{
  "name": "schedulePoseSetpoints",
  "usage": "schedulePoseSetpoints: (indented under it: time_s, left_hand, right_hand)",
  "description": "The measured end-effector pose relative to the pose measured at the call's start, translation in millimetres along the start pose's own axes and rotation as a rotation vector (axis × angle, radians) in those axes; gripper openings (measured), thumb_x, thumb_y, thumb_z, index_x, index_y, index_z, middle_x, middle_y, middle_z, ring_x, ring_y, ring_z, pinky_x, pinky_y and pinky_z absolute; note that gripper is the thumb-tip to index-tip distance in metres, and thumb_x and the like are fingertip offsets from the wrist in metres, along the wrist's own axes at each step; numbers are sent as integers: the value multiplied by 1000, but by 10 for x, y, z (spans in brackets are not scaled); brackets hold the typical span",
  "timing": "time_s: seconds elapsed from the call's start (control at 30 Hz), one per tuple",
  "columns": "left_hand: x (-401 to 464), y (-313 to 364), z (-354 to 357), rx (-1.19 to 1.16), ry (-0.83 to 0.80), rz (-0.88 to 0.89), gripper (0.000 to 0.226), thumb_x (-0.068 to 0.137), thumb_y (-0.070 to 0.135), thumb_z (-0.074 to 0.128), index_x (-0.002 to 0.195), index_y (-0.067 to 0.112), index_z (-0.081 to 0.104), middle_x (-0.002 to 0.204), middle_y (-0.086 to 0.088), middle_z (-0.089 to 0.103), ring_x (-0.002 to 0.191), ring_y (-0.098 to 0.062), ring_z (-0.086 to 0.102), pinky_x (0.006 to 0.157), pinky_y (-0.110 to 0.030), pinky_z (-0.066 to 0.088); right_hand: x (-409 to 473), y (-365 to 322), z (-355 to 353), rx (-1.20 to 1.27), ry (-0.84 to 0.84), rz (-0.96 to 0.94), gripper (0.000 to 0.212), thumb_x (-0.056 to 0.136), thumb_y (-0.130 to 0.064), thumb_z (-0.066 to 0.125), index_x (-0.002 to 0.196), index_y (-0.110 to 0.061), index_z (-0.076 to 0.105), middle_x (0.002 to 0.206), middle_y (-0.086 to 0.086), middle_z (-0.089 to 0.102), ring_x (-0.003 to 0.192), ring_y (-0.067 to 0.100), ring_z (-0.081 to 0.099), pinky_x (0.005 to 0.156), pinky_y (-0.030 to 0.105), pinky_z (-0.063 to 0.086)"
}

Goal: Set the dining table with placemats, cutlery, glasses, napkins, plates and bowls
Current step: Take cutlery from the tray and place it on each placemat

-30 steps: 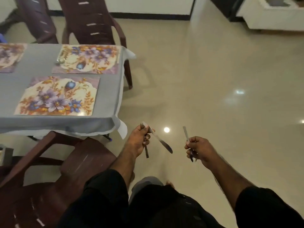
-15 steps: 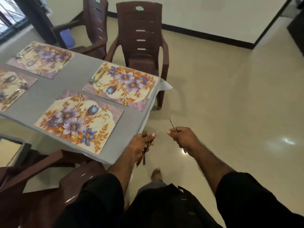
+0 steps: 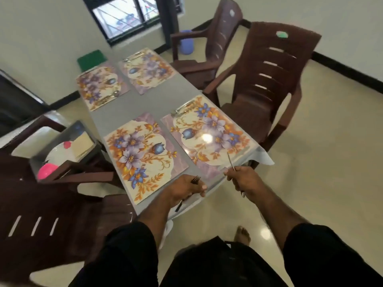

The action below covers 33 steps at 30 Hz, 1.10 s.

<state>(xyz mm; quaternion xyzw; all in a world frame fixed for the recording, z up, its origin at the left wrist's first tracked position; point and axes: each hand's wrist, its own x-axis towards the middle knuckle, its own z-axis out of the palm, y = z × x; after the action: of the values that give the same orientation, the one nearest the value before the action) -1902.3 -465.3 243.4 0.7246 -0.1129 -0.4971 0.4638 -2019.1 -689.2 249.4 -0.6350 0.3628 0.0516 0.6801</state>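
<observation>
Several floral placemats lie on the grey table (image 3: 145, 104). My left hand (image 3: 185, 188) grips a fork (image 3: 195, 180) and a dark-handled utensil over the near table edge, beside the near left placemat (image 3: 143, 156). My right hand (image 3: 242, 180) grips a thin metal piece of cutlery (image 3: 231, 162) whose tip points up over the corner of the near right placemat (image 3: 209, 133). Cutlery (image 3: 182, 110) lies on that mat's far edge. The two far placemats (image 3: 99, 88) (image 3: 148, 69) also carry cutlery.
Brown plastic chairs stand around the table: two on the right (image 3: 267, 79) (image 3: 209, 50) and one at the near left (image 3: 41, 204). A grey tray (image 3: 62, 150) with white plates and a pink bowl (image 3: 46, 170) sits on a chair at the left. Open floor lies to the right.
The view has swung from the floor to the table's short end. Both hands, holding the cutlery throughout, have come up to the near table edge.
</observation>
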Motion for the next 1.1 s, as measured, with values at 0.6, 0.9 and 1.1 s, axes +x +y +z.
schedulePoseSetpoints:
  time_s: [0.6, 0.9, 1.1]
  left_hand:
    - [-748, -637, -789, -853, 592, -59, 12, 105, 7, 61, 95, 3, 66, 75, -10, 62, 48, -8, 33, 39, -18, 25]
    - [-468, -767, -1602, -688, 490, -198, 19, 97, 21, 74, 101, 3, 74, 82, -18, 73, 49, -10, 31, 45, -21, 20]
    - [-297, -758, -2335, -844, 729, -104, 8, 93, 3, 71, 91, -4, 73, 70, -14, 64, 39, -9, 34, 38, -17, 23]
  right_hand:
    - [632, -727, 1336, 178, -645, 91, 9, 98, -1, 65, 94, -5, 72, 63, 0, 46, 48, 10, 29, 42, 20, 21]
    - [1004, -1008, 2378, -8, -584, -9, 12, 107, -23, 59, 105, -12, 62, 96, 17, 75, 51, 10, 41, 41, 20, 29]
    - [1402, -1066, 2619, -470, -550, -264, 39, 93, -37, 79, 64, -11, 76, 60, 11, 69, 52, 19, 54, 58, 32, 43]
